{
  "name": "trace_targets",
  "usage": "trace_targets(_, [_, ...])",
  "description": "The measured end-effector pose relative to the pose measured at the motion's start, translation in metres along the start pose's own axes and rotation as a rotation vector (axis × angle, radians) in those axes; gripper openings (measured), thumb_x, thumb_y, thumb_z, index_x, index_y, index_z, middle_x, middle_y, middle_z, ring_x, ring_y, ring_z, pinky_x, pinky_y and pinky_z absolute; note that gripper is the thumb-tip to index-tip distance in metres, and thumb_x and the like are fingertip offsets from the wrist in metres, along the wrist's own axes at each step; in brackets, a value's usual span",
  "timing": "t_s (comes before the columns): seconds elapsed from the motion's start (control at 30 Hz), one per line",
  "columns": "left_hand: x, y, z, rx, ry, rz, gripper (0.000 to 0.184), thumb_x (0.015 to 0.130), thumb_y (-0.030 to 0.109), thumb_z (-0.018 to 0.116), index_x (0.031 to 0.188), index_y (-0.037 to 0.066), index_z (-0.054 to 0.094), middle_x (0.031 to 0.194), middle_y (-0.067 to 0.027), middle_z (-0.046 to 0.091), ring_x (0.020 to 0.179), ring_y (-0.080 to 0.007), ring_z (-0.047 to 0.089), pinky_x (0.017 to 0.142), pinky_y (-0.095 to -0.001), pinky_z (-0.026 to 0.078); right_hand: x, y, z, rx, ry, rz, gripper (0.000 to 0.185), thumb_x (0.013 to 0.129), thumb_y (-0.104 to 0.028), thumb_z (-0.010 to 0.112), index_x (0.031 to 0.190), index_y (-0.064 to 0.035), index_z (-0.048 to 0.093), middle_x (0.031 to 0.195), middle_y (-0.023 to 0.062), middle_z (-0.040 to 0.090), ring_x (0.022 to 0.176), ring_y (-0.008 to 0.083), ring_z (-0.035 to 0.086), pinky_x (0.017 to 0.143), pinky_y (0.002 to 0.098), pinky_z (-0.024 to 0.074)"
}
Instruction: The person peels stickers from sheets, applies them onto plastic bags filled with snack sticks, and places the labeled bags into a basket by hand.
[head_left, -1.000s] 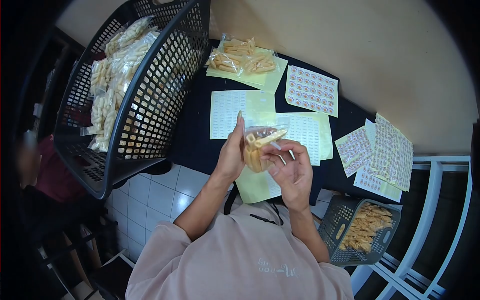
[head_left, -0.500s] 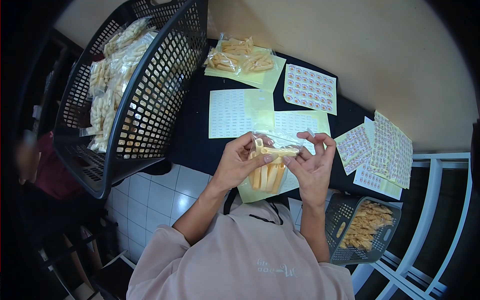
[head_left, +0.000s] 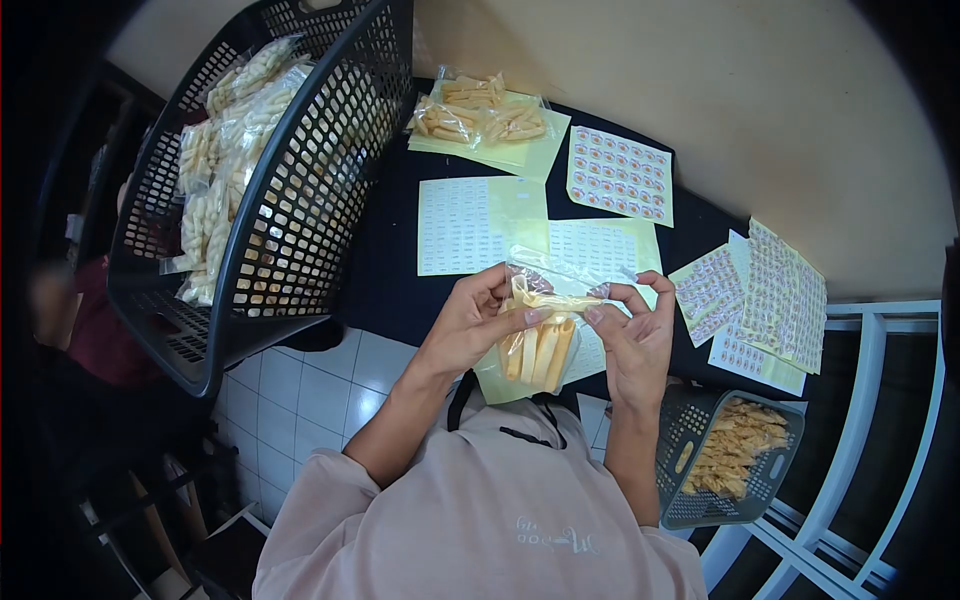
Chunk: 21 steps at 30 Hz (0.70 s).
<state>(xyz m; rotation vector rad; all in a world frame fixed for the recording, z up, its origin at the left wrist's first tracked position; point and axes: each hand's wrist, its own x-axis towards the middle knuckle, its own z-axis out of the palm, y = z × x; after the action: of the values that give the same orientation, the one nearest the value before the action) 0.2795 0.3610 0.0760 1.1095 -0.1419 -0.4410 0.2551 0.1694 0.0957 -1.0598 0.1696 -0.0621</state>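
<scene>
A clear plastic bag [head_left: 540, 355] of pale yellow sticks is held upright over the table's front edge, in front of the shirt. My left hand [head_left: 472, 318] pinches its upper left side, thumb across the front. On the upper right side, my right hand [head_left: 635, 325] grips the bag between thumb and fingers. One stick lies crosswise near the top, between the two thumbs; the others stand upright below. Behind the bag are label sheets: one with small printed labels [head_left: 455, 228] at the left and another [head_left: 600, 245] partly covered by the bag's top.
A large dark basket [head_left: 310, 190] with filled bags [head_left: 245, 130] stands at the left. Bagged sticks [head_left: 470, 115] lie at the table's back. Round-label sheets [head_left: 620, 175] and more sheets [head_left: 785, 300] lie right, above a smaller basket [head_left: 680, 450]. A co-worker's sleeve [head_left: 105, 330] shows far left.
The bag has turned upright and shifted right and nearer my body. My left hand's fingers have closed at its top edge, and my right hand has moved right, now gripping its other side.
</scene>
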Motion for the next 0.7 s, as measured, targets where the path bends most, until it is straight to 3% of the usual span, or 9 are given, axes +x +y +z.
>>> trace_targets(0.1, [-0.001, 0.000, 0.005, -0.101, 0.028, -0.018, 0.031, 0.085, 0.003, 0.069, 0.113, -0.004, 0.058, 0.101, -0.0092, 0.066, 0.091, -0.0112, 0.063, 0.082, -0.0250, 0.051, 0.002, 0.002, -0.003, 0.010, -0.022, 0.013, 0.060, 0.077, 0.014, 0.067, 0.120, -0.0048, 0.030, 0.097, 0.0153, 0.057, 0.090, 0.0229, 0.066, 0.081, 0.0286, 0.0528])
trace_targets(0.2, [-0.001, -0.002, 0.011, -0.061, 0.057, 0.112, 0.029, 0.086, 0.002, 0.068, 0.113, -0.004, 0.058, 0.100, -0.0091, 0.066, 0.090, -0.0108, 0.063, 0.080, -0.0248, 0.051, 0.001, 0.004, -0.004, 0.091, -0.018, 0.002, 0.059, 0.077, 0.014, 0.068, 0.118, -0.0053, 0.031, 0.095, 0.0151, 0.059, 0.091, 0.0225, 0.066, 0.081, 0.0287, 0.0527])
trace_targets(0.3, [-0.004, 0.003, 0.017, 0.143, 0.063, 0.137, 0.025, 0.089, 0.007, 0.065, 0.111, -0.005, 0.057, 0.096, -0.0093, 0.066, 0.088, -0.0114, 0.063, 0.079, -0.0256, 0.051, -0.005, 0.005, -0.006, 0.143, -0.011, 0.035, 0.056, 0.077, 0.014, 0.069, 0.115, -0.0057, 0.032, 0.096, 0.0139, 0.058, 0.092, 0.0212, 0.065, 0.083, 0.0291, 0.0522])
trace_targets(0.37, [-0.005, 0.006, 0.021, 0.411, 0.049, 0.172, 0.028, 0.095, 0.014, 0.057, 0.114, -0.006, 0.052, 0.099, -0.0125, 0.064, 0.092, -0.0150, 0.061, 0.082, -0.0292, 0.049, -0.010, 0.005, 0.000, 0.126, 0.053, -0.009, 0.054, 0.077, 0.014, 0.068, 0.113, -0.0064, 0.033, 0.097, 0.0122, 0.056, 0.093, 0.0195, 0.063, 0.085, 0.0292, 0.0515])
trace_targets(0.5, [-0.009, 0.004, 0.025, 0.470, -0.068, 0.160, 0.037, 0.099, 0.021, 0.046, 0.127, -0.004, 0.045, 0.113, -0.0117, 0.060, 0.103, -0.0161, 0.055, 0.092, -0.0310, 0.044, -0.014, 0.000, 0.009, 0.087, 0.046, -0.088, 0.053, 0.077, 0.014, 0.067, 0.112, -0.0070, 0.033, 0.097, 0.0111, 0.052, 0.091, 0.0174, 0.062, 0.084, 0.0287, 0.0513])
trace_targets(0.6, [-0.008, 0.005, 0.026, 0.408, -0.083, 0.192, 0.039, 0.100, 0.022, 0.045, 0.129, -0.004, 0.044, 0.115, -0.0117, 0.059, 0.105, -0.0171, 0.055, 0.095, -0.0320, 0.043, -0.014, 0.003, 0.008, 0.087, 0.045, -0.117, 0.052, 0.077, 0.014, 0.067, 0.110, -0.0067, 0.032, 0.097, 0.0115, 0.052, 0.092, 0.0169, 0.062, 0.084, 0.0280, 0.0518])
trace_targets(0.7, [-0.007, 0.001, 0.027, 0.381, -0.001, 0.231, 0.034, 0.094, 0.014, 0.058, 0.121, -0.005, 0.051, 0.111, -0.0116, 0.059, 0.102, -0.0156, 0.057, 0.089, -0.0299, 0.046, -0.016, 0.004, 0.013, 0.048, 0.101, -0.210, 0.051, 0.077, 0.014, 0.067, 0.109, -0.0064, 0.032, 0.098, 0.0119, 0.052, 0.092, 0.0160, 0.062, 0.083, 0.0268, 0.0525])
